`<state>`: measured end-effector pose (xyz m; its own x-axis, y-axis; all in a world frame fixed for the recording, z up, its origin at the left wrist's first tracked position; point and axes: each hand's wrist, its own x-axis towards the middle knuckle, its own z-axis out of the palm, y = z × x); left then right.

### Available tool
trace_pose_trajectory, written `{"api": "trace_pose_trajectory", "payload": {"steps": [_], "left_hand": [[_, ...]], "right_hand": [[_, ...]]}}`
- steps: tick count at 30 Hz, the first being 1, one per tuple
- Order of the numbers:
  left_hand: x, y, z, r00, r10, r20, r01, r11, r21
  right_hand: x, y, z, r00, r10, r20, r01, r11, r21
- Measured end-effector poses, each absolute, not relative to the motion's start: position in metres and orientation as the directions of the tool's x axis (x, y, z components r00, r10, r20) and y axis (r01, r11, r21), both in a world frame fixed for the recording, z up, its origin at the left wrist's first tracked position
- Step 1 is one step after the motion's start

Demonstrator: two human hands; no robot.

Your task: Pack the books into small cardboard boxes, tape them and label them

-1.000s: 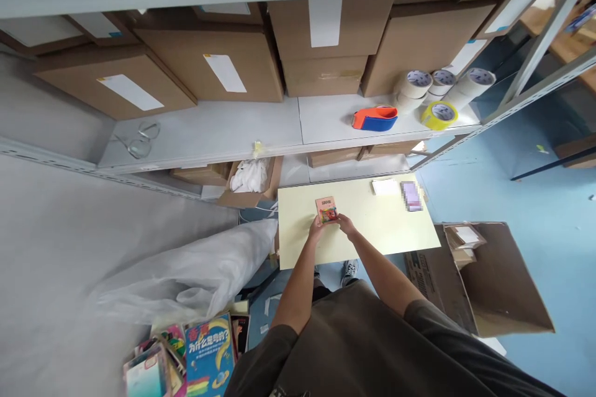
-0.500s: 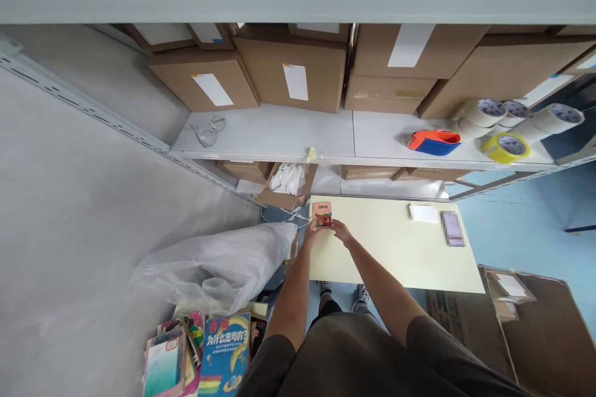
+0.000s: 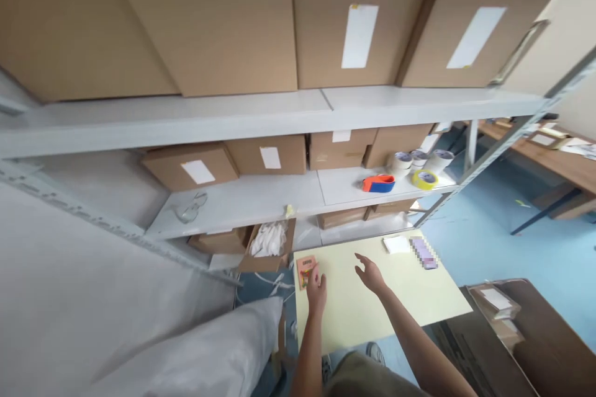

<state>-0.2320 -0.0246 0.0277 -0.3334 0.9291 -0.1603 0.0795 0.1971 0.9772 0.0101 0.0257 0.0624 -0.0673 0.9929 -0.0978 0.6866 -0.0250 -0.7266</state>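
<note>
A small pink booklet (image 3: 303, 265) with a colourful picture on its cover lies at the left edge of the pale yellow table (image 3: 344, 316). My left hand (image 3: 317, 288) is at the booklet's right side and overlaps its lower corner in view. Its fingers are apart and hold nothing; I cannot tell whether they touch the booklet. To the right, my right hand (image 3: 371, 274) hovers over the table with fingers stretched out, holding nothing. White paper or cards (image 3: 397, 244) lie at the table's far side, beside a blurred purple rectangular item (image 3: 423, 253).
A shelf rack (image 3: 261, 195) with cardboard boxes (image 3: 357, 31) stands beyond the table. Tape rolls (image 3: 424, 179), an orange-and-blue item (image 3: 379, 183) and glasses (image 3: 192, 208) rest on it. An open box (image 3: 269, 240) holds white material. A large white bag (image 3: 218, 350) stands left; boxes (image 3: 496, 304) stand right.
Both hands have let go of the booklet, which now lies at the table's left edge. My right hand has moved off to the right. The view has tilted up and turned right.
</note>
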Motion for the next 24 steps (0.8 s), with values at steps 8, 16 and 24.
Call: {"api": "trace_pose_trajectory", "payload": {"steps": [8, 16, 24], "left_hand": [[-0.16, 0.04, 0.104, -0.097, 0.994, 0.059, 0.237, -0.034, 0.971], [-0.074, 0.08, 0.158, -0.154, 0.988, 0.02, 0.247, 0.019, 0.969], [-0.039, 0.09, 0.191, -0.245, 0.965, 0.091, 0.278, -0.02, 0.96]], "right_hand": [[0.108, 0.045, 0.121, -0.008, 0.996, 0.087, 0.792, 0.06, -0.608], [0.188, 0.12, 0.157, -0.106, 0.972, 0.212, 0.776, 0.214, -0.594], [0.194, 0.227, 0.238, -0.289, 0.927, 0.241, 0.752, 0.375, -0.542]]}}
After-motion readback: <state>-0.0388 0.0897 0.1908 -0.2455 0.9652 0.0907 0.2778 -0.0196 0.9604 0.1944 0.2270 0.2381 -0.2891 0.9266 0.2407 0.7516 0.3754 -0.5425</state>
